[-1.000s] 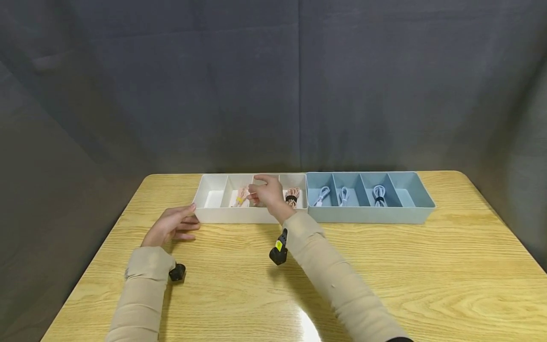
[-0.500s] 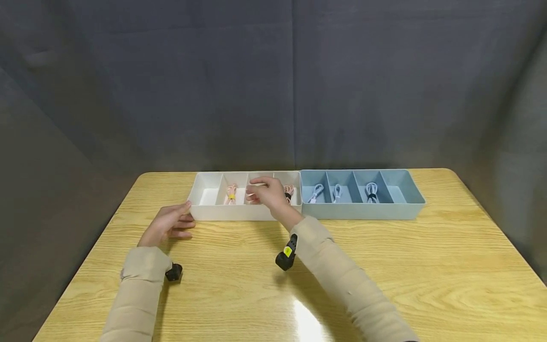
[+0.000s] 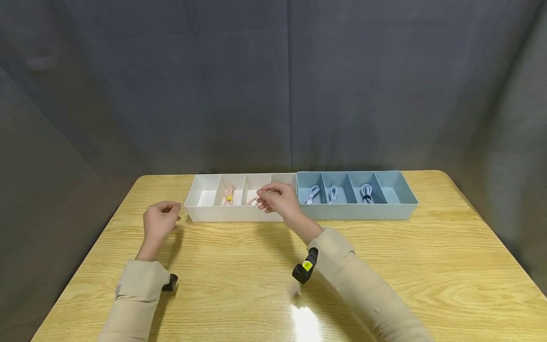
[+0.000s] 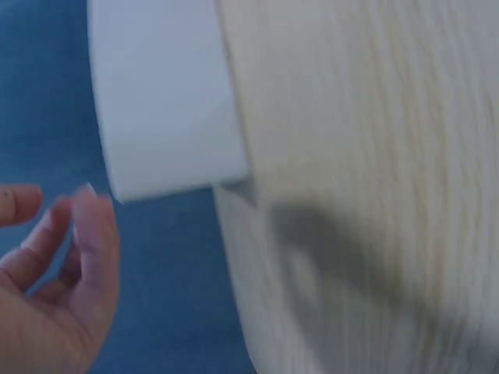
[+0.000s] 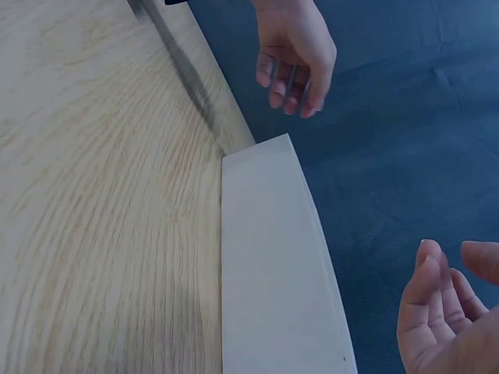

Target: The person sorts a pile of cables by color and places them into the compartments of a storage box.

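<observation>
My left hand [image 3: 159,219] hovers just beyond the left end of the white divided box [image 3: 231,214], fingers loosely curled and holding nothing. In the left wrist view its fingertips lie beside the box's corner. Over the right half of the white box is my right hand [image 3: 283,202], fingers loosely bent and thumb apart in the right wrist view, with nothing between them. A pink cable [image 3: 229,194] bound with a yellow tie lies in the second compartment from the left. Part of another pinkish cable [image 3: 253,201] shows in the third; my right hand hides most of the fourth.
A blue divided box [image 3: 363,212] adjoins the white one on the right. Three of its compartments each hold a pale coiled cable, one with a black tie [image 3: 366,194]. Both boxes stand at the back of the wooden table [image 3: 239,285], before a dark curtain [image 3: 213,85].
My left hand has come off the white box's left end and risen. My right hand has drawn back to the right, uncovering part of the third compartment. The head view has shifted slightly.
</observation>
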Demonstrator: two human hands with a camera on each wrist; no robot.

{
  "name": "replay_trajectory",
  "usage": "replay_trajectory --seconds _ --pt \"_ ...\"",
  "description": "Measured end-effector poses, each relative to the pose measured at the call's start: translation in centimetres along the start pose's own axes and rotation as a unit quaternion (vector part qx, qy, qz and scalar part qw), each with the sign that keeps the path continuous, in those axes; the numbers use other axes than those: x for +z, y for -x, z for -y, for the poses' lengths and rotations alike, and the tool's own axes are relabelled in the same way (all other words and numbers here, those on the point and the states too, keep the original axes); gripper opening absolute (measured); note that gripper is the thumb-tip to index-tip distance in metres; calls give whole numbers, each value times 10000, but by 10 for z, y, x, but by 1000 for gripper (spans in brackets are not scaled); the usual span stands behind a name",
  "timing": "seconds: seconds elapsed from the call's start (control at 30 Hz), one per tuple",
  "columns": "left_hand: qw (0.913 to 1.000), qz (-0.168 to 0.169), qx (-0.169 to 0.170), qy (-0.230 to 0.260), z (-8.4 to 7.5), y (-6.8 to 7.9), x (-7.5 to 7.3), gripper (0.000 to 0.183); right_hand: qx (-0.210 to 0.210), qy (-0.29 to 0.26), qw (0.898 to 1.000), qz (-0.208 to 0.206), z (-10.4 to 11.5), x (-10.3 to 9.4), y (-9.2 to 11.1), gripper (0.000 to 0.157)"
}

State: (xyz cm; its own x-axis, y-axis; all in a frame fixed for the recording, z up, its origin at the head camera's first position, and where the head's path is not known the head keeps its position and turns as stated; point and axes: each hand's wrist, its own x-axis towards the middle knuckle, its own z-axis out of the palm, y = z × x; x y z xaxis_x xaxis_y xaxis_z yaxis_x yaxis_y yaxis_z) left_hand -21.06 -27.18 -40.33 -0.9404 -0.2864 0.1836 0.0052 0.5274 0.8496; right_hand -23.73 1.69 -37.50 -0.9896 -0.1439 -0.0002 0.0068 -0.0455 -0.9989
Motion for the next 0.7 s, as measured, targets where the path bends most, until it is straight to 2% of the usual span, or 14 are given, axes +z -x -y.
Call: replay_trajectory --seconds 0.1,0.17,0.33,0.53,0.7 --pt "9989 251 221 334 -11 6 2 29 6 34 9999 98 2 -7 7 16" --pt "9966 538 355 511 -23 12 3 29 38 76 9999 134 3 -11 11 18" --pt "9907 911 564 843 -51 27 8 24 0 67 9999 135 5 -23 21 16" --pt "9824 1194 763 1221 -72 42 11 18 -131 9 9997 228 10 -36 36 16" --pt "9750 1369 939 1478 -84 52 16 17 -241 -21 9993 293 14 -50 45 12"
